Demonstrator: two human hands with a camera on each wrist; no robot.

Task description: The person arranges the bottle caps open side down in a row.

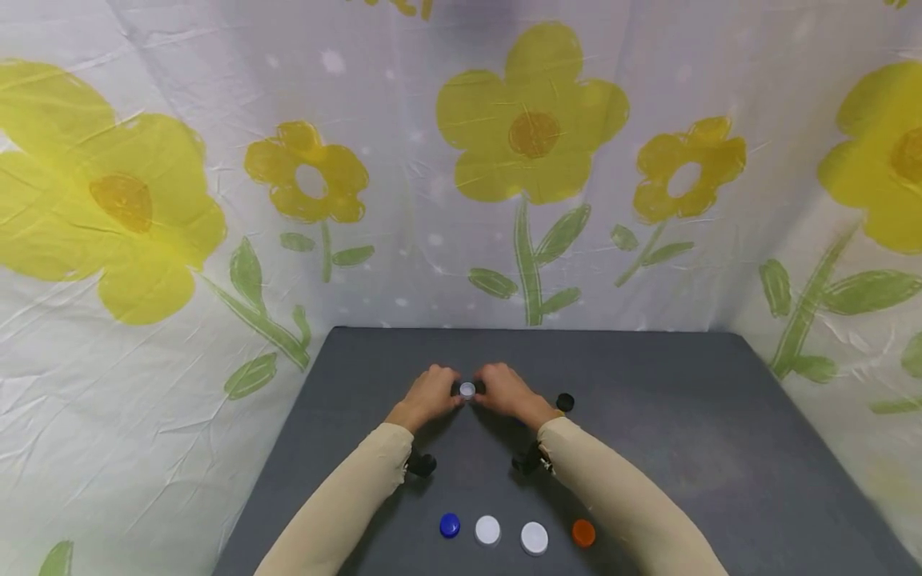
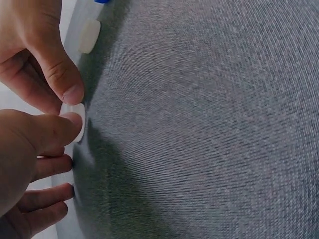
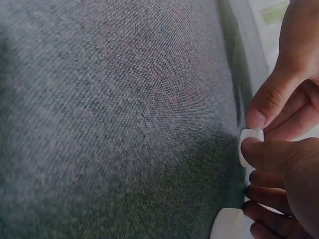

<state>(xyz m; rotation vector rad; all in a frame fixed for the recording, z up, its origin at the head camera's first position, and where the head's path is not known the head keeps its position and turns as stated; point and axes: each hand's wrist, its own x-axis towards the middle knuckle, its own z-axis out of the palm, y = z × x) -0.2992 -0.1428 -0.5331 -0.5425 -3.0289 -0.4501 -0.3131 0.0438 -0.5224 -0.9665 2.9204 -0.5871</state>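
Between the two hands, in the upper middle of the table, is a small white bottle cap. My left hand pinches it from the left, its thumb lying on the near face of the cap in the left wrist view. From the other side my right hand grips the same cap, with the thumb pressed to it in the right wrist view. The fingers behind the cap are partly hidden. A black cap lies just right of the right wrist.
Near the front edge of the dark grey table lie a blue cap, a white cap, another white cap and an orange cap, between the forearms. A flower-printed curtain hangs behind the table and along its sides.
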